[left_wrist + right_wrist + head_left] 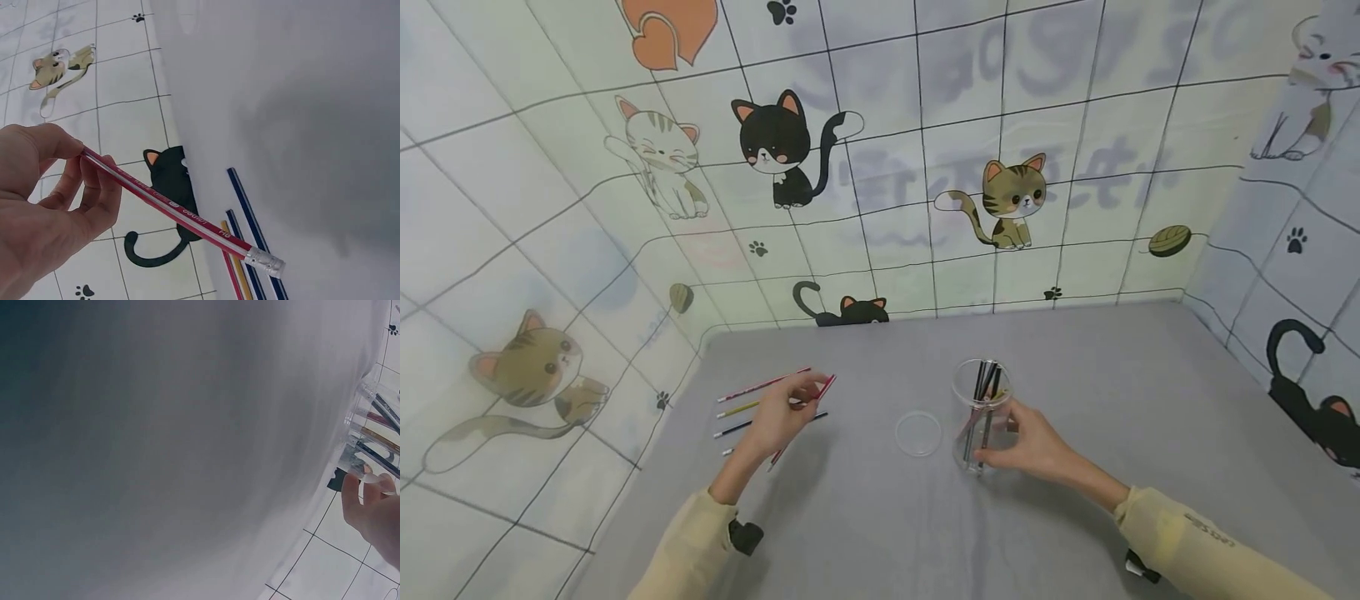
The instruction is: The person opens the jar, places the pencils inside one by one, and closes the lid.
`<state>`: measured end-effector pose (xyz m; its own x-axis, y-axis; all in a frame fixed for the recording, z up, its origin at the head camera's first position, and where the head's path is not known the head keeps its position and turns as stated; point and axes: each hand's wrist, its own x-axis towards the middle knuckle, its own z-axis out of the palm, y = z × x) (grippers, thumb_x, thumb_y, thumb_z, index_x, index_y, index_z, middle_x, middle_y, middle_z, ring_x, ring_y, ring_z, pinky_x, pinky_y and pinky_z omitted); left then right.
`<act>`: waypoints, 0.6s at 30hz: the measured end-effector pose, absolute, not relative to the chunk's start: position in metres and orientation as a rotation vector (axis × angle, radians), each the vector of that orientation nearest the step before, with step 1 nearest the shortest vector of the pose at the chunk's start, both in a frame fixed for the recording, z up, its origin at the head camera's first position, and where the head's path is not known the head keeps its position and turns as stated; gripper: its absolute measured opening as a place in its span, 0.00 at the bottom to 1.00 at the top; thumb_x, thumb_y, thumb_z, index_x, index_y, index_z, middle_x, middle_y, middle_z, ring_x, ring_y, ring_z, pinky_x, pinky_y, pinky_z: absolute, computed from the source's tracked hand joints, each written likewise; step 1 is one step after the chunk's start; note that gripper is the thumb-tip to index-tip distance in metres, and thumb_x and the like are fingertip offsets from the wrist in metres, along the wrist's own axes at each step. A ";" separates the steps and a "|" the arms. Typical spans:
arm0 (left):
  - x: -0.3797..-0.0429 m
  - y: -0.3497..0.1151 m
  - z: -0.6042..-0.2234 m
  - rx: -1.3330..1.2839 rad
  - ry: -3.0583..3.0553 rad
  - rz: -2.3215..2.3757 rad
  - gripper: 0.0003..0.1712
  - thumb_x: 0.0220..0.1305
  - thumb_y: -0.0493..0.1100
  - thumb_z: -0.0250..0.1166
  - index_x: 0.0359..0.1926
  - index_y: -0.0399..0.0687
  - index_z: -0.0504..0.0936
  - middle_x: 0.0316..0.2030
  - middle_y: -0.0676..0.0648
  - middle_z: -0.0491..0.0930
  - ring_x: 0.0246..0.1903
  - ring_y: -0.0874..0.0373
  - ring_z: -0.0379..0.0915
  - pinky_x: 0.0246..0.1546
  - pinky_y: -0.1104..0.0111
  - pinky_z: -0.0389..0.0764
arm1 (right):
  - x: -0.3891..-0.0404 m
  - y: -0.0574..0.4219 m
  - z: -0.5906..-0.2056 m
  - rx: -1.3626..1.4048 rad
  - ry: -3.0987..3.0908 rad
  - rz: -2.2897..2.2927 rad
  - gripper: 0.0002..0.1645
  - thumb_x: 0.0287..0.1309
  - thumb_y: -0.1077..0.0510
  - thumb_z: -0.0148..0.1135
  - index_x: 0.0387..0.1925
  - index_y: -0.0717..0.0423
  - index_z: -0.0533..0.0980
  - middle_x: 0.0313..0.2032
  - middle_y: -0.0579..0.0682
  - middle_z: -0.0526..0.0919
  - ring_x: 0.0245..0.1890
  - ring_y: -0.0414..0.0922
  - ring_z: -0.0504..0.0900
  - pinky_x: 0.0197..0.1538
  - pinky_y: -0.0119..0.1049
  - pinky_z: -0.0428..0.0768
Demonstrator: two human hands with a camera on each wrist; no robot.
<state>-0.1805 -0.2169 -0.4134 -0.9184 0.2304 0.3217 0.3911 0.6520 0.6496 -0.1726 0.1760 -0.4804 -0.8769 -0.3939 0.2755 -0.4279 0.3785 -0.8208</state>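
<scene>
My left hand [782, 414] pinches a red-and-white striped pencil [169, 206] between thumb and fingers. Its silver-banded eraser end points away from the hand in the left wrist view. Under and beside that hand lie several pencils: a red one [752, 390], a yellow one [739, 409] and dark blue ones [247, 206]. On the other side, my right hand [1030, 443] grips a clear round jar [961, 427] low on its side. Several pencils [981, 379] stand inside it, dark, red and yellow ones among them. The right wrist view shows just the fingers at the jar's edge.
A clear round lid [918, 434] lies flat on the grey tablecloth [880, 517], left of the jar. Behind and to both sides hangs a white checked curtain [895, 175] printed with cartoon cats.
</scene>
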 end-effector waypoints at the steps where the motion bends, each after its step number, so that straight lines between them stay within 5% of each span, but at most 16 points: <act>1: -0.181 -0.214 -0.411 -0.502 -2.662 -1.121 0.22 0.60 0.25 0.65 0.53 0.45 0.83 0.37 0.47 0.81 0.38 0.50 0.80 0.40 0.58 0.84 | -0.172 0.177 -0.480 0.774 -2.575 1.552 0.37 0.44 0.54 0.81 0.56 0.57 0.74 0.53 0.53 0.81 0.52 0.56 0.79 0.54 0.58 0.76; 18: -0.180 -0.174 -0.361 -0.582 -2.458 -1.367 0.22 0.64 0.27 0.63 0.58 0.42 0.81 0.42 0.42 0.81 0.45 0.48 0.79 0.47 0.54 0.82 | -0.171 0.174 -0.480 0.743 -2.590 1.586 0.38 0.43 0.54 0.81 0.56 0.55 0.74 0.51 0.51 0.82 0.52 0.55 0.79 0.56 0.58 0.75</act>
<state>-0.1805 -0.1736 -0.3613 -0.8834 0.2140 0.4170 0.4671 0.4747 0.7459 -0.1710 0.1743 -0.4804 -0.8870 -0.3862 0.2532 -0.4011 0.3727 -0.8368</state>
